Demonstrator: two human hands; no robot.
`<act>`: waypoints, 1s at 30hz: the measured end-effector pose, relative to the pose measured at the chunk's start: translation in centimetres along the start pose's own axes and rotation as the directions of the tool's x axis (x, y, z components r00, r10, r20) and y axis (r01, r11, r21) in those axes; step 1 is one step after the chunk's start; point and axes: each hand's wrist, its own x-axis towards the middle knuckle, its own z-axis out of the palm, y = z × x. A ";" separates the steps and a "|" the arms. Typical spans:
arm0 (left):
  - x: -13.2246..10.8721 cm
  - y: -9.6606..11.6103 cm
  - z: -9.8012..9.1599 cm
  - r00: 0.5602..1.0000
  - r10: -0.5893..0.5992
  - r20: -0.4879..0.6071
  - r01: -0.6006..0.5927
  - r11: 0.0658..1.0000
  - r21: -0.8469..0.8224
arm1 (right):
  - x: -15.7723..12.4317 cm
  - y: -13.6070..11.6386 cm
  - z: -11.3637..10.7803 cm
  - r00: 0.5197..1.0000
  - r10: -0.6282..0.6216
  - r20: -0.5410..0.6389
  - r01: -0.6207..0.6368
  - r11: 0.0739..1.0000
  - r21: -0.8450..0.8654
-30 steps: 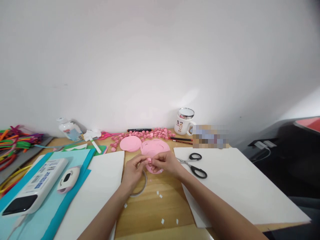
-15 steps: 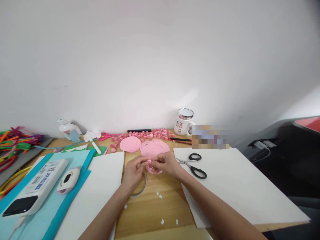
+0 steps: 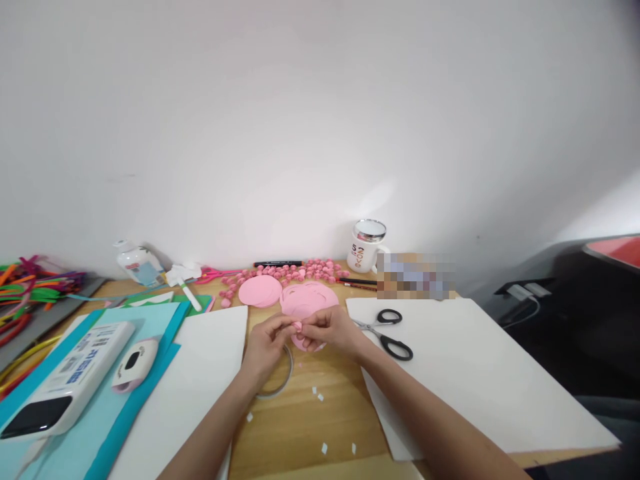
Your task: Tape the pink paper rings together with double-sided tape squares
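Note:
Between the fingertips of my left hand and my right hand is a small pink paper roll, pinched from both sides. Flat pink paper circles lie just beyond my fingers, partly covered by them. Another stack of pink discs sits to the left. Farther back, a heap of small rolled pink pieces spreads along the wall. Under my left wrist a roll of tape lies on the wooden table, partly hidden.
Black-handled scissors rest on white paper at right. A mug stands near the wall. At left are a white power bank, teal sheets, a bottle and pipe cleaners. Small white scraps dot the table.
Both hands keep their pinch on the pink roll, with barely any finger motion. The whole view has shifted very slightly.

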 end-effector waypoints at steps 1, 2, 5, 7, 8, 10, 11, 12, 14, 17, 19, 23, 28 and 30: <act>0.0 -0.1 0.1 1.000 0.011 0.000 -0.011 1.000 0.013 | 0.0 0.1 0.0 1.000 -0.003 -0.003 0.003 1.000 -0.008; 0.0 -0.1 0.1 1.000 0.022 -0.001 -0.022 0.999 0.028 | 0.1 0.3 0.0 1.000 -0.004 -0.009 0.004 1.000 -0.016; 0.0 0.0 0.2 0.999 0.037 0.005 -0.037 0.998 0.048 | 0.1 0.3 0.1 1.000 -0.003 -0.026 0.002 1.000 -0.028; 0.0 0.1 0.1 1.000 0.020 0.005 -0.021 0.999 0.026 | 0.1 0.2 0.1 1.000 0.003 -0.028 -0.003 1.000 -0.025; 0.0 0.1 0.1 1.000 0.008 0.003 -0.008 1.000 0.008 | 0.1 0.1 0.1 1.000 0.004 -0.027 -0.005 1.000 -0.024; 0.0 0.1 0.1 1.000 -0.024 0.004 0.024 0.999 -0.026 | 0.1 0.1 0.1 1.000 0.003 -0.023 -0.003 1.000 -0.024; 0.0 0.0 0.1 0.999 -0.037 0.004 0.038 0.999 -0.039 | 0.1 0.1 0.1 1.000 -0.001 -0.020 0.000 1.000 -0.028; 0.0 0.0 0.1 0.999 -0.048 0.003 0.048 0.998 -0.049 | 0.1 0.2 0.0 1.000 -0.005 -0.018 0.005 0.999 -0.032; 0.0 -0.1 0.2 0.998 -0.058 0.000 0.058 0.997 -0.058 | 0.3 0.6 0.0 1.000 -0.016 -0.025 0.015 0.999 -0.042; 0.0 -0.2 0.3 0.998 -0.061 -0.004 0.061 0.997 -0.052 | 0.5 1.2 0.0 0.999 -0.025 -0.037 0.023 0.998 -0.062; 0.0 -0.2 0.3 0.998 -0.064 0.002 0.064 0.997 -0.053 | 0.6 1.3 0.0 0.999 -0.025 -0.027 0.023 0.997 -0.069; 0.1 -0.3 0.1 0.995 -0.101 0.023 0.103 0.991 -0.090 | 0.3 0.9 0.1 1.000 -0.031 -0.003 0.031 0.998 -0.062; 0.2 -0.4 -0.2 0.988 -0.153 0.036 0.157 0.977 -0.146 | 0.1 0.2 0.1 1.000 -0.016 0.012 0.017 0.998 -0.057; 0.3 -0.4 -0.3 0.986 -0.162 0.043 0.167 0.971 -0.172 | 0.2 0.2 0.1 1.000 -0.013 0.013 0.013 0.998 -0.055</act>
